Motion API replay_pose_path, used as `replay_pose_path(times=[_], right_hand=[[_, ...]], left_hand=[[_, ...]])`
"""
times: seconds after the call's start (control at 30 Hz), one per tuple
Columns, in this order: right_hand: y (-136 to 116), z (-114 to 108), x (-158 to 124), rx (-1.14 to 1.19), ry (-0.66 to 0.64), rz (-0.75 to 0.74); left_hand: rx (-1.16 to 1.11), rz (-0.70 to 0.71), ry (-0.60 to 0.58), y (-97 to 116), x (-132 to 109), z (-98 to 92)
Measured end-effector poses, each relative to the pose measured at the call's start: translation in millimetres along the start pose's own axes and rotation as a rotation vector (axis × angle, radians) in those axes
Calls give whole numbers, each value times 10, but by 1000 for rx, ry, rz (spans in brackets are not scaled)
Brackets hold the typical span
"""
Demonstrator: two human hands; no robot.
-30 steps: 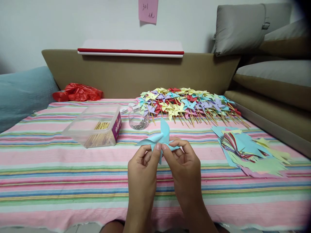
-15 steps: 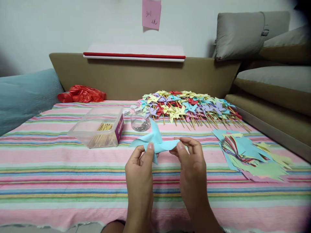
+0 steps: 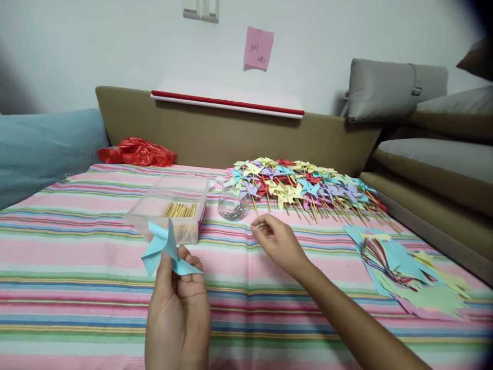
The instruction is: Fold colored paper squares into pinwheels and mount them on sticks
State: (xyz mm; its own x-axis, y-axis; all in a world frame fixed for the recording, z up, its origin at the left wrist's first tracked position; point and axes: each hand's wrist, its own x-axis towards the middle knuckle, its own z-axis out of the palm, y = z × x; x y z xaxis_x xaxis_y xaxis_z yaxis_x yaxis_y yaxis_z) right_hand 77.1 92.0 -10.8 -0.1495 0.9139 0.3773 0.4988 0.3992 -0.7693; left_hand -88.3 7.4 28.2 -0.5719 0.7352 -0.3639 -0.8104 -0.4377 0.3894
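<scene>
My left hand is closed on a light-blue paper pinwheel, pinching it between thumb and fingers in front of the clear plastic box. The pinwheel's blades are folded in, and no stick shows on it. My right hand is loosely curled with a gap between thumb and fingers, and I see nothing in it. It hovers just in front of a round clear container with small silvery metal pieces inside. Short wooden sticks fill part of the clear plastic box.
Behind the round container lies a heap of finished pinwheels on sticks. Cut coloured paper is stacked at right. A red plastic bag sits at back left on the striped cloth. Grey cushions stand at right.
My right hand has let go of the pinwheel and moved forward towards the round container. My left hand has carried the pinwheel left. The camera view has tilted and shifted.
</scene>
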Motion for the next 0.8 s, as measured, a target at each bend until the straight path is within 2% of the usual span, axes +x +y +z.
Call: replay_pose_path(times=[0.07,0.17,0.27,0.33,0.43,0.53,0.67,0.8], right_hand=[[44,103,391,-62,-27,-49],[150,289,976,-127,-94,-48],[285,457,1418,-192,-276,-2],[372,541,1598,-234,-411,32],[461,621,1724,-289,-566,66],[485,661,1757,-349,-671,80],[462,682,1767,-441,-745,79],[435,697,1764,-520,-777,61]], left_hand=[[12,11,13,25,40,-24],[60,29,65,82,87,-36],[79,56,117,164,131,-9],[74,89,113,203,166,13],[73,114,122,210,225,-2],[91,113,80,167,287,-106],[70,97,-6,123,334,-240],[58,90,57,141,289,-165]])
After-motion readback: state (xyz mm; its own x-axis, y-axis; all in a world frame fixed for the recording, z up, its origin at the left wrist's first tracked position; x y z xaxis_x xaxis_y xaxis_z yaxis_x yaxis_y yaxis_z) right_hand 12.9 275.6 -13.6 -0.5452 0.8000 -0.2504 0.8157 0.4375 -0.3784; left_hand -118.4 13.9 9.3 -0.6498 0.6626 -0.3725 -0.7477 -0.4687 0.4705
